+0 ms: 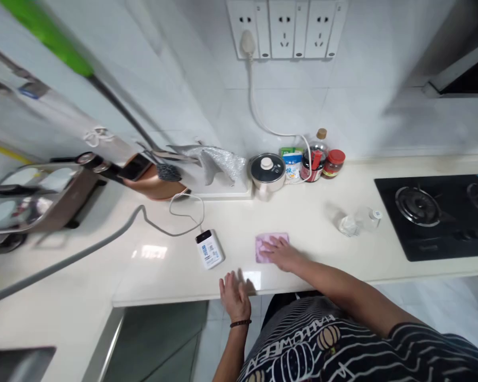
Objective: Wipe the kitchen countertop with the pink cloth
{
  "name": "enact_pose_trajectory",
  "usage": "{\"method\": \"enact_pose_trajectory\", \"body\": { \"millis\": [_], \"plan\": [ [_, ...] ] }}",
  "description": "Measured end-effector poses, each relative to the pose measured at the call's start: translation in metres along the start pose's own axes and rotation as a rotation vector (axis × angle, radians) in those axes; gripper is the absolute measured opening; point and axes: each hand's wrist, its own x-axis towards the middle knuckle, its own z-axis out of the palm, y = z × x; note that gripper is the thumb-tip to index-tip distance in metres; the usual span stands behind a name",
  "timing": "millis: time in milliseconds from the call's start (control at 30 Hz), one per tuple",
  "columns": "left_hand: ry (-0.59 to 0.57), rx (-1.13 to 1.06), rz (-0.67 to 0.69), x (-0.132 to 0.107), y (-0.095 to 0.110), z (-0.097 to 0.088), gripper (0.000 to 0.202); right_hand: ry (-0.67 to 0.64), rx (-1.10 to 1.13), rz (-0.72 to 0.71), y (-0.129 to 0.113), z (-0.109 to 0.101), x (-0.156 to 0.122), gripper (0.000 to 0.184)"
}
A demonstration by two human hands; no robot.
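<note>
My right hand point(281, 252) lies flat, fingers stretched out, on a pink cloth point(263, 245) spread on the white countertop point(310, 223). My left hand point(234, 294) rests open at the counter's front edge, fingers spread, a dark bead bracelet on its wrist. A white power bank point(209, 249) with a cable lies just left of the cloth.
A small lidded pot point(267, 172), a seasoning packet point(292, 162) and jars point(333, 163) stand by the back wall. A clear plastic bottle point(360, 220) lies on its side beside the black gas hob point(438, 215). Pans point(151, 180) and a dish rack point(32, 199) sit left.
</note>
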Motion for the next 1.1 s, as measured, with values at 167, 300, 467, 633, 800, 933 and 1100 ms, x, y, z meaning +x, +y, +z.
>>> {"method": "enact_pose_trajectory", "body": {
  "millis": [167, 300, 467, 633, 800, 933, 1100],
  "plan": [
    [-0.044, 0.004, 0.137, 0.024, 0.008, 0.018, 0.055, 0.110, 0.031, -0.087, 0.007, 0.037, -0.060, 0.053],
    [-0.127, 0.029, 0.132, 0.040, 0.025, 0.031, 0.056, 0.204, 0.033, 0.215, 0.058, 0.072, -0.150, 0.054],
    [-0.172, 0.128, 0.055, 0.041, 0.050, 0.037, 0.056, 0.362, -0.035, 0.890, 0.126, 0.097, -0.249, 0.056],
    [-0.207, 0.187, 0.033, 0.041, 0.060, 0.035, 0.060, 0.571, 0.090, 1.372, 0.172, 0.074, -0.272, 0.060],
    [-0.217, 0.226, 0.024, 0.043, 0.061, 0.036, 0.061, 0.535, 0.163, 1.410, 0.207, 0.031, -0.227, 0.057],
    [-0.208, 0.251, 0.021, 0.043, 0.059, 0.037, 0.061, 0.435, 0.145, 1.269, 0.210, 0.016, -0.179, 0.055],
    [-0.172, 0.243, 0.045, 0.044, 0.054, 0.039, 0.062, 0.413, 0.008, 0.950, 0.193, 0.023, -0.142, 0.056]
  ]
}}
